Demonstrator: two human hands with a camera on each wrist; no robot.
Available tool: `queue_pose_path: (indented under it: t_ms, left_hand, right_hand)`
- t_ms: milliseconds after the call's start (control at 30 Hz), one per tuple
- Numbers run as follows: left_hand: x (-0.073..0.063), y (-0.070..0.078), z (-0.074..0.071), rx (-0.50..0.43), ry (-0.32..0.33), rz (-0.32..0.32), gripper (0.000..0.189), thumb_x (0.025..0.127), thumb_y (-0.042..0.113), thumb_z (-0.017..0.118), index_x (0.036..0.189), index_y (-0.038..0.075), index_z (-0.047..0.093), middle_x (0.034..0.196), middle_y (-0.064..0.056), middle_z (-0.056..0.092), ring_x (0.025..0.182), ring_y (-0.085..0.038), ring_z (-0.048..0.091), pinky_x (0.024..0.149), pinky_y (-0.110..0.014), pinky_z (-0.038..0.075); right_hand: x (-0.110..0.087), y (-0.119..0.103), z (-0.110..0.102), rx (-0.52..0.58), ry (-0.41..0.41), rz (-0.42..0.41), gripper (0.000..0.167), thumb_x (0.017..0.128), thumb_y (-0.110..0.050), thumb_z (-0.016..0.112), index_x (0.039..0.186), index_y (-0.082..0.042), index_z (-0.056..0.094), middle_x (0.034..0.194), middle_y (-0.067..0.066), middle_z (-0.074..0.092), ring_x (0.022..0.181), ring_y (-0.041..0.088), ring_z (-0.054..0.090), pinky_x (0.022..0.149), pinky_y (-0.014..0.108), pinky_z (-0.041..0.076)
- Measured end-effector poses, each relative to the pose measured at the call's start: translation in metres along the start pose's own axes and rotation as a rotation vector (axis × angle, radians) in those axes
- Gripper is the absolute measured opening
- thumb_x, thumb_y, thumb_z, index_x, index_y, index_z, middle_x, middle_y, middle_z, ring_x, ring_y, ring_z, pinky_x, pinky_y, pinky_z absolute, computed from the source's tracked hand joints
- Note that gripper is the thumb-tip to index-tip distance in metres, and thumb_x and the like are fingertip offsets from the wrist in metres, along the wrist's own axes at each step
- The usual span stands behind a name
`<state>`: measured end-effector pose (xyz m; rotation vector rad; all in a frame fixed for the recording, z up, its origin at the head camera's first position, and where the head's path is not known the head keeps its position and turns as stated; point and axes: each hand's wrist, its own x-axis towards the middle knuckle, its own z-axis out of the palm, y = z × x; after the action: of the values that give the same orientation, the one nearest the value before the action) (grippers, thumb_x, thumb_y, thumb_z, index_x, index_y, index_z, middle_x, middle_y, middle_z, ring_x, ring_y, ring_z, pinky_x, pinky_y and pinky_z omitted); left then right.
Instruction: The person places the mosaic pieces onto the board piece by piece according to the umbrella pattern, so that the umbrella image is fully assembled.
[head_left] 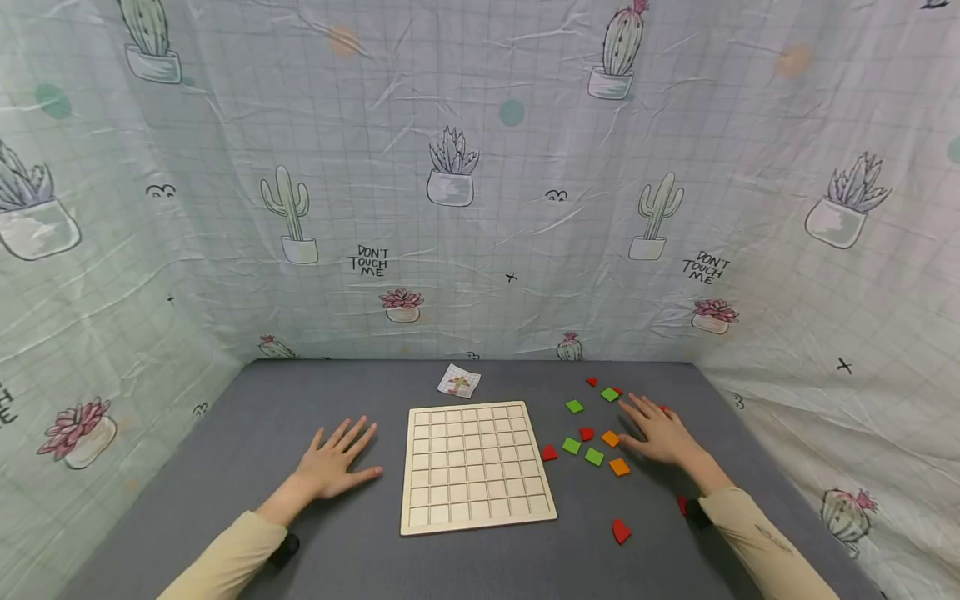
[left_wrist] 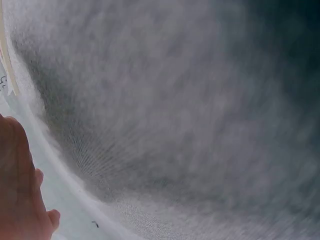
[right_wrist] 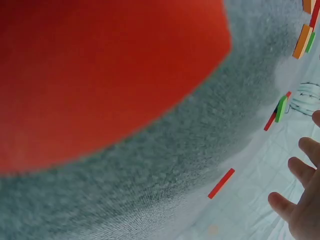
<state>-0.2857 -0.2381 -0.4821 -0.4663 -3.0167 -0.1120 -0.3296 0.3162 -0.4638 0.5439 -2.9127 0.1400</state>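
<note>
A pale wooden grid board [head_left: 480,467] lies flat on the grey table, between the two hands. To its left, my left hand [head_left: 333,467] is spread palm down with straight fingers and holds nothing. My right hand [head_left: 660,435] lies spread at the right, beside the loose pieces, its thumb close to an orange piece [head_left: 611,438]. Around it are green diamond pieces [head_left: 594,456], another orange one [head_left: 619,467] and red pieces [head_left: 621,531] with a curved edge. One red piece [right_wrist: 100,75] looms large under the right wrist; another shows partly behind the right fingers.
A small picture card [head_left: 459,381] with a coloured figure lies behind the board. The grey table [head_left: 337,550] is enclosed at the back and sides by a hanging cloth [head_left: 480,233] printed with cacti. A dark wrist camera [head_left: 284,551] sits on the left wrist.
</note>
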Motion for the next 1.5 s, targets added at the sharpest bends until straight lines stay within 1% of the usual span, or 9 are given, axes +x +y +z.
queue_pose_path:
  t_ms: [100, 333, 500, 633, 833, 1000, 1133, 1300, 1500]
  left_hand:
    - [0.004, -0.004, 0.003, 0.01, 0.014, 0.013, 0.077, 0.081, 0.064, 0.043, 0.14, 0.017, 0.03, 0.147, -0.009, 0.026, 0.134, -0.034, 0.023, 0.102, -0.061, 0.012]
    - [0.013, -0.002, -0.005, 0.013, -0.018, 0.017, 0.068, 0.087, 0.054, 0.041, 0.141, 0.015, 0.027, 0.147, -0.011, 0.025, 0.133, -0.036, 0.025, 0.102, -0.061, 0.015]
    - [0.02, 0.005, -0.007, 0.017, -0.02, 0.045, 0.064, 0.09, 0.047, 0.042, 0.141, 0.012, 0.028, 0.146, -0.012, 0.026, 0.131, -0.037, 0.027, 0.101, -0.06, 0.019]
    - [0.025, 0.013, -0.008, 0.015, -0.012, 0.082, 0.063, 0.09, 0.045, 0.043, 0.141, 0.011, 0.028, 0.146, -0.012, 0.027, 0.129, -0.037, 0.031, 0.099, -0.059, 0.023]
    - [0.032, 0.024, -0.001, 0.02, -0.017, 0.134, 0.063, 0.089, 0.047, 0.043, 0.14, 0.012, 0.03, 0.145, -0.01, 0.029, 0.127, -0.035, 0.034, 0.095, -0.056, 0.029]
    - [0.04, 0.032, 0.008, 0.025, -0.04, 0.172, 0.063, 0.089, 0.051, 0.04, 0.14, 0.015, 0.03, 0.146, -0.008, 0.028, 0.128, -0.034, 0.034, 0.094, -0.054, 0.03]
    - [0.043, 0.036, 0.007, 0.035, -0.078, 0.196, 0.062, 0.089, 0.052, 0.039, 0.141, 0.019, 0.029, 0.147, -0.006, 0.026, 0.13, -0.033, 0.031, 0.096, -0.056, 0.028]
    - [0.043, 0.04, 0.002, 0.066, -0.116, 0.201, 0.062, 0.089, 0.053, 0.037, 0.141, 0.019, 0.03, 0.147, -0.007, 0.027, 0.13, -0.034, 0.031, 0.097, -0.057, 0.027]
    - [0.043, 0.041, 0.005, 0.076, -0.125, 0.197, 0.063, 0.09, 0.055, 0.033, 0.141, 0.019, 0.028, 0.147, -0.007, 0.027, 0.129, -0.034, 0.032, 0.097, -0.057, 0.027]
  right_hand:
    - [0.003, 0.003, 0.0, -0.001, 0.005, 0.0, 0.062, 0.084, -0.042, 0.055, 0.134, -0.007, 0.041, 0.14, 0.02, 0.034, 0.127, 0.041, 0.031, 0.092, 0.063, 0.026]
    - [0.015, 0.01, 0.005, 0.072, 0.026, 0.004, 0.058, 0.086, -0.034, 0.055, 0.133, -0.003, 0.041, 0.136, 0.023, 0.038, 0.122, 0.043, 0.036, 0.091, 0.062, 0.029]
    - [0.027, 0.012, 0.006, 0.18, 0.017, 0.005, 0.055, 0.088, -0.03, 0.053, 0.131, 0.002, 0.041, 0.129, 0.027, 0.044, 0.116, 0.044, 0.042, 0.088, 0.059, 0.034]
    - [0.037, 0.012, 0.004, 0.309, 0.002, 0.021, 0.049, 0.09, -0.021, 0.051, 0.128, 0.007, 0.042, 0.122, 0.03, 0.048, 0.109, 0.044, 0.047, 0.087, 0.055, 0.038]
    - [0.053, 0.01, 0.003, 0.489, -0.015, 0.155, 0.044, 0.091, -0.02, 0.049, 0.126, 0.007, 0.045, 0.112, 0.027, 0.055, 0.099, 0.038, 0.055, 0.079, 0.045, 0.045]
    - [0.066, 0.01, 0.003, 0.654, -0.073, 0.302, 0.044, 0.093, -0.02, 0.046, 0.128, 0.006, 0.042, 0.119, 0.027, 0.052, 0.097, 0.035, 0.057, 0.075, 0.038, 0.048]
    - [0.075, 0.008, 0.004, 0.747, -0.093, 0.376, 0.042, 0.094, -0.019, 0.043, 0.128, 0.006, 0.043, 0.12, 0.026, 0.052, 0.094, 0.03, 0.06, 0.069, 0.032, 0.047]
    - [0.087, 0.004, 0.006, 0.794, -0.075, 0.417, 0.041, 0.093, -0.016, 0.042, 0.126, 0.008, 0.044, 0.111, 0.024, 0.06, 0.085, 0.027, 0.062, 0.057, 0.028, 0.042]
    - [0.104, -0.002, 0.01, 0.803, -0.11, 0.434, 0.043, 0.092, -0.018, 0.046, 0.128, 0.006, 0.044, 0.103, 0.02, 0.065, 0.073, 0.014, 0.063, 0.056, 0.025, 0.042]
